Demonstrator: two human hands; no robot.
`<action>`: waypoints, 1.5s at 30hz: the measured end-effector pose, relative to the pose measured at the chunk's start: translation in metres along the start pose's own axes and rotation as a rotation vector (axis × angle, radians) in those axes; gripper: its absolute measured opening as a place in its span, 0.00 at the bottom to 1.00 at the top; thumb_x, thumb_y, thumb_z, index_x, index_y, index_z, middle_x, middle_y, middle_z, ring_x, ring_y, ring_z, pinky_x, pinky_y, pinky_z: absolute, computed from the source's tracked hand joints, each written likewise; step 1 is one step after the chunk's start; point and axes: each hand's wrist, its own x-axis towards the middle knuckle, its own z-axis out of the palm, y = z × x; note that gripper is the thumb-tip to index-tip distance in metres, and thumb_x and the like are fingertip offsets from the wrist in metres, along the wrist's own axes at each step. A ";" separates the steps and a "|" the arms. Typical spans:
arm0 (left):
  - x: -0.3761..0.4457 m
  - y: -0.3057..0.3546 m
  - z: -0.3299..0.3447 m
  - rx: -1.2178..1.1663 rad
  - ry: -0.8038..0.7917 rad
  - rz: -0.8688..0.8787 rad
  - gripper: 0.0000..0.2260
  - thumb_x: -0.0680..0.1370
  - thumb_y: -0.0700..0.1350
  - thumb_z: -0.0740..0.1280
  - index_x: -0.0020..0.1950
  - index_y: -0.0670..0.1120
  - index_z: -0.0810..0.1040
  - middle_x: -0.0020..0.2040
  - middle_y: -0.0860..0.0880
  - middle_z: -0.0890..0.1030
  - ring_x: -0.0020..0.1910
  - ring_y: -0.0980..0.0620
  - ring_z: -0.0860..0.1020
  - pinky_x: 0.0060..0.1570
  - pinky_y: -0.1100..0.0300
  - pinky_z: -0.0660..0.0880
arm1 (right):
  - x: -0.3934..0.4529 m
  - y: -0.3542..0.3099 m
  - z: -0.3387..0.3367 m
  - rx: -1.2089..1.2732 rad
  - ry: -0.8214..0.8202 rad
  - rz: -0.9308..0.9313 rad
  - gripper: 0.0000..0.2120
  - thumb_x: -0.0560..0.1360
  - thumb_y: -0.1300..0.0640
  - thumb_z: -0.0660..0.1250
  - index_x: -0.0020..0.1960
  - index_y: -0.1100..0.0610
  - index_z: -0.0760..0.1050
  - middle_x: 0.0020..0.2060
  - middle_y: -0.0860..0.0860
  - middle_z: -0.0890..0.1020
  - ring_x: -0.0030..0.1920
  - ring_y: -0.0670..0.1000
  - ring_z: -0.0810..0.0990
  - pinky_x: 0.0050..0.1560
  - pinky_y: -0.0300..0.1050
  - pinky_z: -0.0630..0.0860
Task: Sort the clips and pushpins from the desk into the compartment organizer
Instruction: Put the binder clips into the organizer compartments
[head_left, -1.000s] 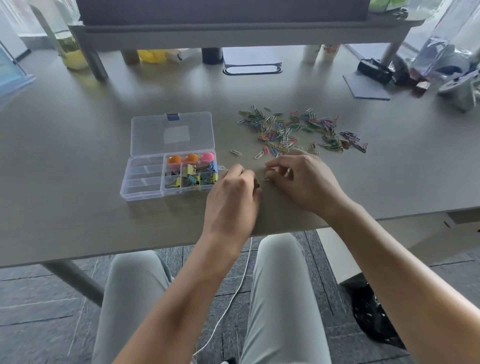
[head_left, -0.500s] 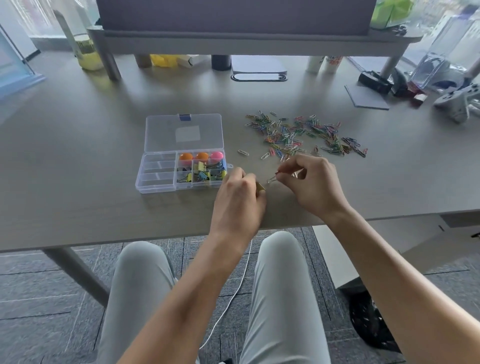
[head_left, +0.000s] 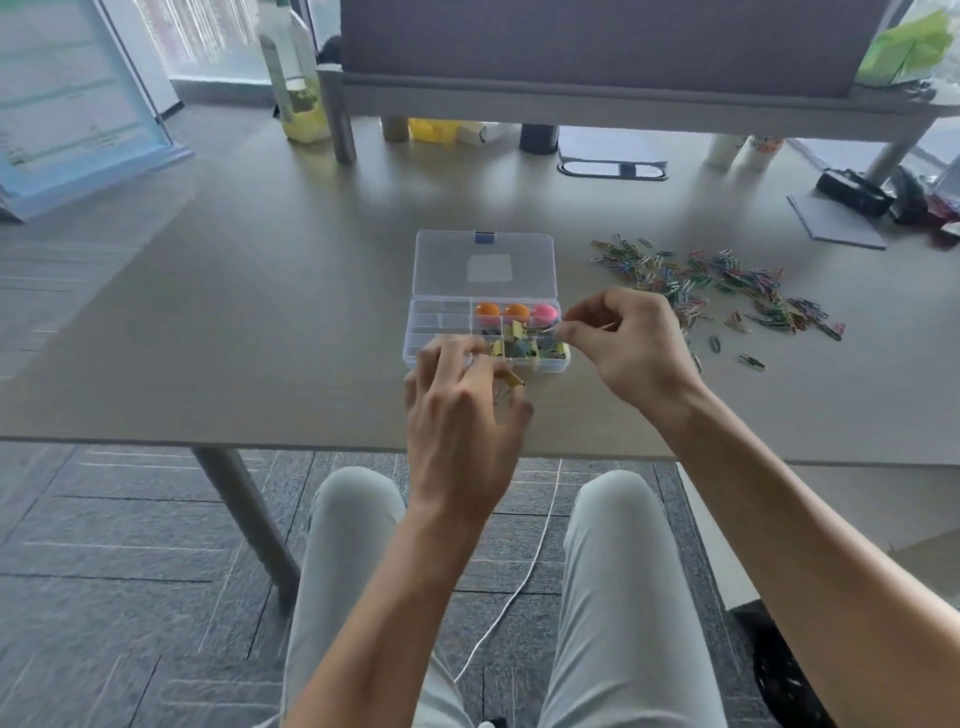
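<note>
- Just in front of the organizer (head_left: 485, 270), the left hand (head_left: 462, 415) hovers, fingers curled round a yellow binder clip (head_left: 514, 381).
- Right hand (head_left: 623, 343) pinches a thin clip over the organizer's right end.
- Inside: three round pushpins (head_left: 516, 310) behind, binder clips (head_left: 524, 343) in front; left compartments look bare.
- Paper clips (head_left: 727, 286) lie scattered on the desk (head_left: 234, 322), to the right.

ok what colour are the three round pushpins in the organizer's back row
Two orange and one pink, side by side in the organizer; the head view, the only one, shows them clearly.
</note>
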 end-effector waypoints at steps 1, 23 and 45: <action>-0.001 -0.005 -0.003 0.019 -0.007 -0.013 0.08 0.76 0.49 0.69 0.51 0.47 0.83 0.63 0.48 0.77 0.70 0.47 0.68 0.69 0.45 0.66 | 0.001 -0.005 0.008 -0.001 -0.018 0.000 0.04 0.73 0.53 0.79 0.44 0.52 0.85 0.33 0.44 0.84 0.31 0.38 0.76 0.37 0.30 0.71; -0.002 -0.031 0.001 0.011 -0.113 0.007 0.09 0.79 0.49 0.63 0.54 0.48 0.81 0.74 0.49 0.74 0.79 0.48 0.62 0.78 0.41 0.54 | 0.010 -0.047 0.063 -0.356 -0.040 0.055 0.05 0.72 0.50 0.76 0.38 0.49 0.83 0.35 0.43 0.84 0.43 0.49 0.83 0.43 0.45 0.79; -0.001 -0.032 -0.001 -0.057 -0.102 -0.022 0.09 0.80 0.48 0.65 0.55 0.47 0.81 0.73 0.48 0.74 0.78 0.50 0.63 0.78 0.44 0.55 | 0.005 -0.034 0.063 -0.354 0.008 -0.115 0.05 0.73 0.49 0.74 0.42 0.49 0.84 0.34 0.44 0.84 0.39 0.49 0.81 0.41 0.46 0.78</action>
